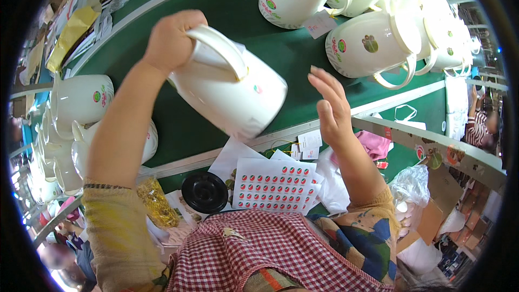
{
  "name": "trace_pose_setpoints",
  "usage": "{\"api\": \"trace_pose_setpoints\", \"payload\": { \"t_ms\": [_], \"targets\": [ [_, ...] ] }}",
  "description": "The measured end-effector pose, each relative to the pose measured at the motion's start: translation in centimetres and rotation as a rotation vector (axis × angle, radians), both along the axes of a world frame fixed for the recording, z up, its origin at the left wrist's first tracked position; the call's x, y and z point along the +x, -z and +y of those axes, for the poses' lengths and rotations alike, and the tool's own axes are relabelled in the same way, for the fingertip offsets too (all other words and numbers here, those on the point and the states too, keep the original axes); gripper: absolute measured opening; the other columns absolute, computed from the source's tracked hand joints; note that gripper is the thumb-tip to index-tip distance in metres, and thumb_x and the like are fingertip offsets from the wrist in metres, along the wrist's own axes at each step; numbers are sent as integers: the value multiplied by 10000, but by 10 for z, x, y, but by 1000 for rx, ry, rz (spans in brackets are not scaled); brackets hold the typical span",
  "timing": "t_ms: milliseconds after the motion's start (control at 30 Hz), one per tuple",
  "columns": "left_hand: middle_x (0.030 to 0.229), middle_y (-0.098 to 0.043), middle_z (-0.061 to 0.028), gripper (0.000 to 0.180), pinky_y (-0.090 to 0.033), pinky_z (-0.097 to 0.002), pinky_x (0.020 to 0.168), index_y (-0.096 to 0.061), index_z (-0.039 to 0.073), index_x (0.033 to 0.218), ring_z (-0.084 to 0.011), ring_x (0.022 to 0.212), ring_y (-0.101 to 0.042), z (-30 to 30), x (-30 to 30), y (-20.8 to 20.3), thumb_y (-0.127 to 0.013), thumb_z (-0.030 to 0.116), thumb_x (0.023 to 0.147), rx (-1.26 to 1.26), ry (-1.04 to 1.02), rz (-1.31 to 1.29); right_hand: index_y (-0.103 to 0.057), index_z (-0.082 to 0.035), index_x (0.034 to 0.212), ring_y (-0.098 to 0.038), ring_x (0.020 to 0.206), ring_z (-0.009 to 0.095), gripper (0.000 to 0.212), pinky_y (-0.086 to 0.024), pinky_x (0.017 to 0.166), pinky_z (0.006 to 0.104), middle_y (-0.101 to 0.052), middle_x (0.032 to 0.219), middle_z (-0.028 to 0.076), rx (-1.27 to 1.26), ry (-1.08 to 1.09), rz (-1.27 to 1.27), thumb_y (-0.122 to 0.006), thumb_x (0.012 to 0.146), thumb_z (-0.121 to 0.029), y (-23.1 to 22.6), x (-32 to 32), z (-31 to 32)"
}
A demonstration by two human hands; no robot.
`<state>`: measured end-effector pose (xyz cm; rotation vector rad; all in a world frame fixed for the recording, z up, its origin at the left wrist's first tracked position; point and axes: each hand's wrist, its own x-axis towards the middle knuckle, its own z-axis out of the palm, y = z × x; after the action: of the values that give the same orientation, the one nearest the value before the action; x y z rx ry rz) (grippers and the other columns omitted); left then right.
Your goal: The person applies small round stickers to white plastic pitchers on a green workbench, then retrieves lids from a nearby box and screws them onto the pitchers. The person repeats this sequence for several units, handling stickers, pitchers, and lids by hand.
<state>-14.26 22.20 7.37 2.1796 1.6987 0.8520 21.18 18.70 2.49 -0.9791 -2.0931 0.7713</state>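
Note:
A large white jug (232, 92) is tilted above the green work surface, its base toward the lower right. My left hand (175, 40) is closed on it at the top end, by the handle (219, 48). A small red and green round sticker (258, 90) shows on the jug's side. To the right of the jug, my right hand (331, 103) is open, fingers stretched upward, touching nothing. Close to my body lies a white sheet of red and green round stickers (273, 185), overlapping other papers. The far side of the jug is hidden.
Several white jugs (373, 43) lie on their sides at the upper right, and more (81, 100) at the left. A metal rail (400, 98) edges the surface. Nearer me are a black round lid (204, 192), a bag of gold ties (157, 200) and white tags (309, 143).

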Motion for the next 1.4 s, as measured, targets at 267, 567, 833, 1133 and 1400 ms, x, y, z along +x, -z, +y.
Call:
{"api": "trace_pose_setpoints", "payload": {
  "t_ms": [267, 567, 833, 1133, 1400],
  "targets": [
    [782, -538, -40, 46, -468, -360, 754, -524, 126, 770, -240, 825, -559, 92, 22, -36, -555, 99, 751, 652, 356, 862, -666, 1, 1086, -653, 998, 257, 219, -497, 878, 336, -684, 1072, 163, -561, 21, 168, -575, 921, -110, 33, 48, -90],
    [772, -555, -105, 106, -467, -437, 715, -554, 112, 732, -333, 819, -565, 134, 25, -11, -618, 85, 653, 493, 479, 932, -669, -11, 1058, -644, 999, 299, 227, -492, 878, 372, -680, 1074, 149, -452, 147, -76, -631, 838, -48, 51, 90, -161],
    [1003, -652, -95, 218, -498, -384, 853, -673, 68, 984, -279, 955, -615, -98, 124, 38, -605, 110, 782, -541, 432, 154, -626, -24, 1105, -554, 1137, 370, 339, -445, 975, 445, -595, 1230, 153, -292, 91, -123, -663, 768, -30, 80, 77, -221],
    [1015, -629, -109, 347, -474, -433, 837, -674, 47, 916, -286, 980, -594, -213, 204, 91, -778, 277, 679, -951, 212, 170, -614, -22, 1149, -552, 1150, 356, 422, -427, 997, 429, -592, 1248, 151, -233, 141, -18, -693, 735, -31, 94, 78, -231],
    [1016, -697, -110, 406, -568, -333, 739, -603, 22, 1161, -186, 815, -696, -216, 191, 101, -691, 38, 765, -1518, -20, -934, -656, -32, 1044, -596, 1060, 332, 351, -479, 912, 415, -630, 1168, 141, -122, 268, 57, -761, 728, -144, 82, 52, -229]
  ]
}}
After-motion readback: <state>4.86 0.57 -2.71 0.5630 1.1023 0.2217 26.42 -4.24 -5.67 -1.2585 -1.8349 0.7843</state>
